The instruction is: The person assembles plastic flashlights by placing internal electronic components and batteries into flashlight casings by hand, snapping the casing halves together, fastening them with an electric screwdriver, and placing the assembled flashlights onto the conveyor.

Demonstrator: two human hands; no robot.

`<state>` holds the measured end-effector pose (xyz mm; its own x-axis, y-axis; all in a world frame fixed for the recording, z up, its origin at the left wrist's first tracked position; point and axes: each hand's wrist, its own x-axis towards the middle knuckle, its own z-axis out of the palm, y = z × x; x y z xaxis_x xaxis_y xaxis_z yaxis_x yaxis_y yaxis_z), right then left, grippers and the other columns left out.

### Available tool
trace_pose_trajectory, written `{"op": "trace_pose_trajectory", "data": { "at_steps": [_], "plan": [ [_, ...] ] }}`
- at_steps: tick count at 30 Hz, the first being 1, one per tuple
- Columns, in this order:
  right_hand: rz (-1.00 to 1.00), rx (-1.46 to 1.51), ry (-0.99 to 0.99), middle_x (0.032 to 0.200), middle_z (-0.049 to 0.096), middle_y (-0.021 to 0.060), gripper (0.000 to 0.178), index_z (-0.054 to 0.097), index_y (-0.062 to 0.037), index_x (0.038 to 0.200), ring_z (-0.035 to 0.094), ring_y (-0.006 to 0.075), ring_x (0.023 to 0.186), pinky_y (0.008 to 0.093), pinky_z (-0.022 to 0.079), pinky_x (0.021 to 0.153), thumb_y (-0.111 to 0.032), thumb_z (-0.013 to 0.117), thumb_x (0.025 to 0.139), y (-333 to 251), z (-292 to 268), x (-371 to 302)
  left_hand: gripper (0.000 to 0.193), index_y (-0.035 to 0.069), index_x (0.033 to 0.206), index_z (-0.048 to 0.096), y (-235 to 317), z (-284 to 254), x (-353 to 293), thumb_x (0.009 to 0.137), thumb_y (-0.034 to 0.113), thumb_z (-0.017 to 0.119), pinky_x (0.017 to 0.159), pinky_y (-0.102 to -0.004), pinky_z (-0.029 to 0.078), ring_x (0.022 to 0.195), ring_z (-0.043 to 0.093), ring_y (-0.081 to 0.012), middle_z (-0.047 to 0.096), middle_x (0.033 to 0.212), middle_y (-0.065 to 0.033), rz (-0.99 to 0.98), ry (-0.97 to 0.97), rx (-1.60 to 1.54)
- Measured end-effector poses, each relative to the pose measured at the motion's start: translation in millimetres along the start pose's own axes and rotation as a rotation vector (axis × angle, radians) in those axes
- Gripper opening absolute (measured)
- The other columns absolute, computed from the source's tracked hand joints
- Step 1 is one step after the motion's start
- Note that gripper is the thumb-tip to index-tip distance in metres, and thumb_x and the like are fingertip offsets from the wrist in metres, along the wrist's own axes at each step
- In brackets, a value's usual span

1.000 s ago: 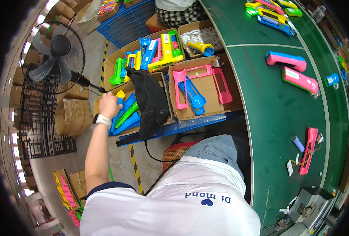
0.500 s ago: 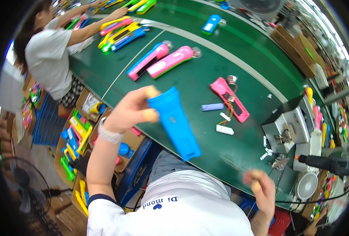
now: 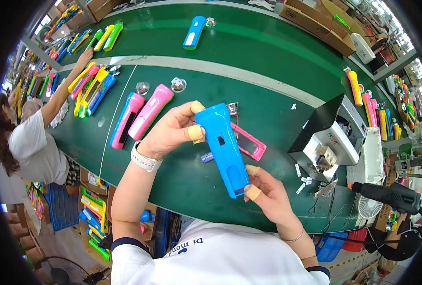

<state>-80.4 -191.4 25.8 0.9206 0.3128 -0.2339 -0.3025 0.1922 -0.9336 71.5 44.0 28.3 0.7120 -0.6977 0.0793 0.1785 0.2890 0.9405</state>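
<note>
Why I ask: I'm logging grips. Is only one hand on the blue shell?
No, the left hand holds the wider end of the blue shell, and the right hand holds its narrower end.

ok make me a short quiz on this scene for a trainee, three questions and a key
1. What colour is the casing held by both the left hand and the right hand?
2. True or false: the white wristband is on the right wrist.
3. What lies on the green table, partly hidden behind that casing?
a) a white fan
b) a pink frame
c) a black power tool

Key:
1. Blue
2. False; the white wristband is on the left wrist
3. b
</note>
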Motion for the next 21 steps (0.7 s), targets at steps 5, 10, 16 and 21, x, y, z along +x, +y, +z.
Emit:
{"op": "trace_pose_trajectory", "data": {
  "at_steps": [5,10,16,21],
  "plan": [
    [-0.004,0.049,0.109,0.117,0.056,0.0089,0.041,0.040,0.0030,0.131,0.053,0.0148,0.109,0.0297,0.043,0.092,-0.008,0.053,0.093,9.0,-13.7,3.5,0.036,0.004,0.115,0.055,18.7,-55.6,83.3,0.089,0.028,0.058,0.078,-0.0284,0.046,0.093,0.057,-0.0150,0.060,0.101,-0.0077,-0.018,0.245,0.531],
    [-0.040,0.075,0.190,0.100,0.060,0.0062,0.039,0.045,0.0013,0.128,0.053,0.0095,0.079,0.0238,0.045,0.067,-0.008,0.054,0.091,0.8,-9.5,9.0,0.047,0.020,0.127,0.050,-6.0,-148.6,168.0,0.083,0.032,0.060,0.097,-0.0455,0.039,0.115,0.049,-0.0400,0.043,0.131,-0.0251,-0.097,0.742,1.620],
    [-0.008,-0.005,0.282,0.100,0.059,0.0063,0.037,0.048,0.0013,0.125,0.054,0.0101,0.080,0.0241,0.046,0.069,-0.008,0.055,0.090,0.0,-14.0,2.1,0.042,0.028,0.126,0.051,-20.7,-182.3,198.9,0.084,0.022,0.055,0.098,-0.0469,0.037,0.110,0.050,-0.0414,0.050,0.121,-0.0237,-0.350,0.545,1.768],
    [-0.127,-0.289,0.369,0.097,0.058,0.0058,0.036,0.054,0.0006,0.118,0.059,0.0132,0.088,0.0239,0.048,0.070,-0.002,0.063,0.083,1.2,-19.3,-2.2,0.037,0.020,0.115,0.058,8.7,-123.0,142.3,0.080,0.010,0.053,0.094,-0.0460,0.040,0.107,0.050,-0.0396,0.053,0.116,-0.0228,-0.015,0.400,1.716]
  ]
}}
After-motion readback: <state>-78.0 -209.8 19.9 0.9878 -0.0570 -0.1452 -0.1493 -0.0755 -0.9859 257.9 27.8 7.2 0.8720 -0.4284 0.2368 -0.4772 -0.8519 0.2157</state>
